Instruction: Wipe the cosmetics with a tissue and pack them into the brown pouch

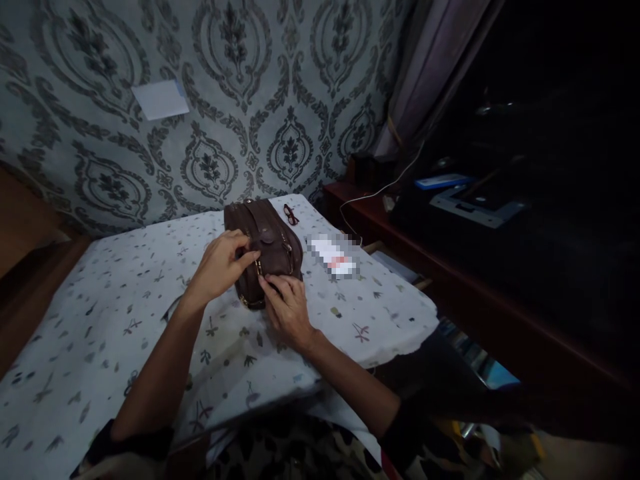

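A dark brown bag (pixel 270 250) with gold-coloured zips lies on a table (pixel 165 267) covered with a white patterned cloth. My left hand (pixel 220 263) is at the bag's left side, its thumb and fingers bent together over the zip edge; what they pinch is too small to make out. Lower down, my right hand (pixel 289 303) rests against the near part of the bag, fingers curled at the zip line. Whatever lies between those fingertips is hidden.
Glasses (pixel 291 215) lie beyond the bag, and a blurred-out flat item (pixel 333 256) is to its right. A dark red desk (pixel 470 300) with a partly open drawer adjoins the table's right side. A white cable (pixel 370 195) hangs there. Patterned wallpaper stands behind.
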Demonstrator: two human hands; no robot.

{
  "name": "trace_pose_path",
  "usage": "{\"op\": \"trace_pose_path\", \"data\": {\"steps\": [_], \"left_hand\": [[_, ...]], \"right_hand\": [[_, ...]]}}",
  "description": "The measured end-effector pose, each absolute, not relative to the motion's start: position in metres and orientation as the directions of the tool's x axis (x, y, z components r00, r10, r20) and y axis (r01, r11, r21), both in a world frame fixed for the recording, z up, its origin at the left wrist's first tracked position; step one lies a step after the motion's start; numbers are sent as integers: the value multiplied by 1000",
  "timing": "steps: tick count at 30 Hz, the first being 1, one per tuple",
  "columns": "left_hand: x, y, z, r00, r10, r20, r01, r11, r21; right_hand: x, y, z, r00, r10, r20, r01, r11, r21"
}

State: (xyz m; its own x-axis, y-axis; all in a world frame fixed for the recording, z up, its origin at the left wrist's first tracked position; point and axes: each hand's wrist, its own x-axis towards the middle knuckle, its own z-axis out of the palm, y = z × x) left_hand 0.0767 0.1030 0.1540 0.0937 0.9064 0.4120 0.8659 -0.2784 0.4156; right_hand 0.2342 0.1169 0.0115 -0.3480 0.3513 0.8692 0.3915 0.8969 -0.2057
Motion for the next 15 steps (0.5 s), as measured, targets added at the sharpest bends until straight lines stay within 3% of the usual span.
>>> {"op": "trace_pose_path", "data": {"steps": [9,15], "left_hand": [[80,100,156,126,928,350,909,-250,333],[100,104,160,88,902,422,933,-223,282]], "right_hand": [[235,116,13,-325,350,879,341,910,-236],[246,119,18,-48,532,845,349,802,-485]]}}
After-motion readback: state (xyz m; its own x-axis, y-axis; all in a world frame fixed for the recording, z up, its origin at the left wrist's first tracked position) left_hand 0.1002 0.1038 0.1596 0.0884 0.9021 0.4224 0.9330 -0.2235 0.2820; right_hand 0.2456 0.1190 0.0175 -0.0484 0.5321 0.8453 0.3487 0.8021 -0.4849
